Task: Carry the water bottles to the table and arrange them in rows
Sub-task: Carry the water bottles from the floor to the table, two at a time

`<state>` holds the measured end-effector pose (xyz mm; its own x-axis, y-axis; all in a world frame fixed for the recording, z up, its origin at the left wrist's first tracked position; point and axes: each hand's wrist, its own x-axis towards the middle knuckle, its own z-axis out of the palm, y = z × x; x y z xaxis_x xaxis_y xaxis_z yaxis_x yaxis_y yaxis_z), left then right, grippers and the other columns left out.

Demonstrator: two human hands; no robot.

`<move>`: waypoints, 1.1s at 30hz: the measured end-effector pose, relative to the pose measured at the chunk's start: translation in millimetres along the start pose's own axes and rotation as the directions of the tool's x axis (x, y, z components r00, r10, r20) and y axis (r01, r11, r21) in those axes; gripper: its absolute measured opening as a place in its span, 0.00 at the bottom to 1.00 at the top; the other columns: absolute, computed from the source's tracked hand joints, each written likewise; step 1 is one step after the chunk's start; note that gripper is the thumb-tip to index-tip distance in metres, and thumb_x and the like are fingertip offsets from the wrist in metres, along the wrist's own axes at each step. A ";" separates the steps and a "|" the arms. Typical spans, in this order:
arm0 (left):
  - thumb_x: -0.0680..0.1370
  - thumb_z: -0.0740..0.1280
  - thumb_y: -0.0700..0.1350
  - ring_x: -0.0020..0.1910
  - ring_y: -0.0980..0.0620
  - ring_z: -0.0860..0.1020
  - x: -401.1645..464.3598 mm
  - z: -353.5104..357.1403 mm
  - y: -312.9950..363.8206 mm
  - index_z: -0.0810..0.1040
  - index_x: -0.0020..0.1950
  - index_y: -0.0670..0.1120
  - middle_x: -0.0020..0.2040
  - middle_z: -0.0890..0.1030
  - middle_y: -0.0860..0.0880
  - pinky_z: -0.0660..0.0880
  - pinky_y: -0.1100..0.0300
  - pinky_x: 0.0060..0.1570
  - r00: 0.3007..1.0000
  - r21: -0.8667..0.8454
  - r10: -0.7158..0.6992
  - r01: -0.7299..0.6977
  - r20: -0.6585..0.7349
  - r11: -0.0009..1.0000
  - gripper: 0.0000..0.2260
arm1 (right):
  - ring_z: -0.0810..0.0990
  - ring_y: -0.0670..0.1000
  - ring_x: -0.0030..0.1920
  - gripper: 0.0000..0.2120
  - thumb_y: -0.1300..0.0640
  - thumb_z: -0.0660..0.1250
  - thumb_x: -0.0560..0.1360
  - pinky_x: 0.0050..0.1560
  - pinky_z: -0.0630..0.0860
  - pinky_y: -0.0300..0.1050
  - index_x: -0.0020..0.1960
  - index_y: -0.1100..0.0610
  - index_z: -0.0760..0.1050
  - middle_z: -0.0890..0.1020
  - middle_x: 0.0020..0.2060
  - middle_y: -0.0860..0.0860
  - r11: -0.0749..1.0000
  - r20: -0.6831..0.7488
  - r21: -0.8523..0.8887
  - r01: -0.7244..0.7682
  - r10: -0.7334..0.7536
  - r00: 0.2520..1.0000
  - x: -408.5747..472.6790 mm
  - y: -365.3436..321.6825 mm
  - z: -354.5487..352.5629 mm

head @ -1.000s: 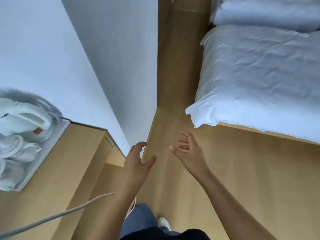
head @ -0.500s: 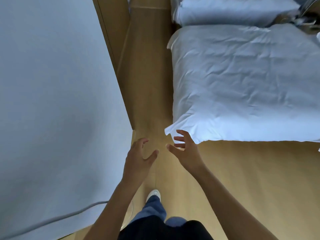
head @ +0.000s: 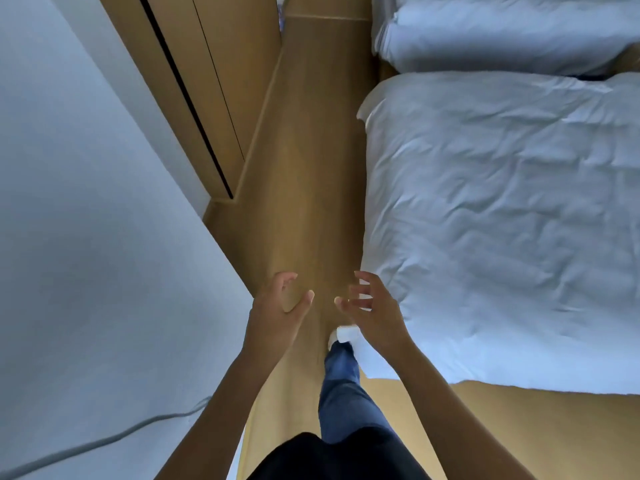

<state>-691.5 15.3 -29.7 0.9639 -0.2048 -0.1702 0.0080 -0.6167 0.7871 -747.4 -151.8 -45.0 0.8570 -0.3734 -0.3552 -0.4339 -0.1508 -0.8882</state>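
Observation:
No water bottle and no table appear in the head view. My left hand (head: pixel 277 306) is held out in front of me at waist height, fingers loosely curved, holding nothing. My right hand (head: pixel 372 306) hangs beside it, fingers spread and relaxed, also empty. Both hands hover over the wooden floor (head: pixel 311 202), palms facing each other, a short gap between them.
A bed with a white duvet (head: pixel 502 220) fills the right side, and a second white bed (head: pixel 502 32) lies beyond it. A white wall (head: pixel 86 237) stands at left, with a wooden door panel (head: pixel 214 98) further on. A grey cable (head: pixel 104 441) runs at the lower left. My leg in jeans (head: pixel 341 382) steps forward along the narrow floor strip.
I have walked forward past the wall corner into the passage beside the bed. The tray with the kettle has left the view. Both hands stay empty and keep their pose.

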 end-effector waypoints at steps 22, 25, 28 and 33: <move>0.78 0.69 0.49 0.59 0.58 0.74 474.5 82.4 103.8 0.71 0.57 0.57 0.55 0.73 0.63 0.68 0.65 0.56 0.980 -0.062 -0.114 0.126 0.161 0.990 0.11 | 0.76 0.42 0.50 0.23 0.49 0.70 0.77 0.43 0.71 0.30 0.69 0.51 0.69 0.76 0.56 0.46 0.981 0.094 -0.128 -0.148 0.161 0.983 485.9 -131.3 -84.3; 0.79 0.68 0.50 0.61 0.56 0.74 555.9 78.0 104.8 0.73 0.60 0.54 0.59 0.75 0.59 0.69 0.63 0.57 0.958 -0.026 -0.151 0.162 0.245 0.986 0.11 | 0.76 0.41 0.48 0.22 0.48 0.69 0.77 0.43 0.71 0.31 0.68 0.52 0.70 0.76 0.55 0.46 0.968 0.109 -0.170 -0.182 0.202 0.973 559.7 -154.6 -78.7; 0.79 0.67 0.50 0.61 0.55 0.74 636.6 69.3 115.7 0.74 0.61 0.51 0.59 0.75 0.56 0.69 0.61 0.57 0.942 0.030 -0.172 0.171 0.290 0.985 0.12 | 0.78 0.44 0.51 0.21 0.48 0.70 0.77 0.43 0.72 0.33 0.67 0.52 0.72 0.78 0.54 0.47 0.961 0.119 -0.194 -0.196 0.221 0.968 630.9 -184.8 -77.5; 0.79 0.67 0.50 0.57 0.55 0.75 739.9 61.7 131.1 0.74 0.57 0.51 0.56 0.77 0.55 0.69 0.60 0.54 0.944 0.036 -0.208 0.205 0.257 0.978 0.08 | 0.79 0.41 0.48 0.17 0.49 0.71 0.76 0.42 0.71 0.30 0.63 0.50 0.73 0.80 0.51 0.45 0.957 0.117 -0.176 -0.229 0.251 0.961 722.2 -215.9 -76.5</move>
<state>6.3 -263.9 -89.0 0.8397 -0.2606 -0.4764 0.1962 -0.6724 0.7137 -56.2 -458.9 -87.5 0.7470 -0.2900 -0.5982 -0.6604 -0.2200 -0.7180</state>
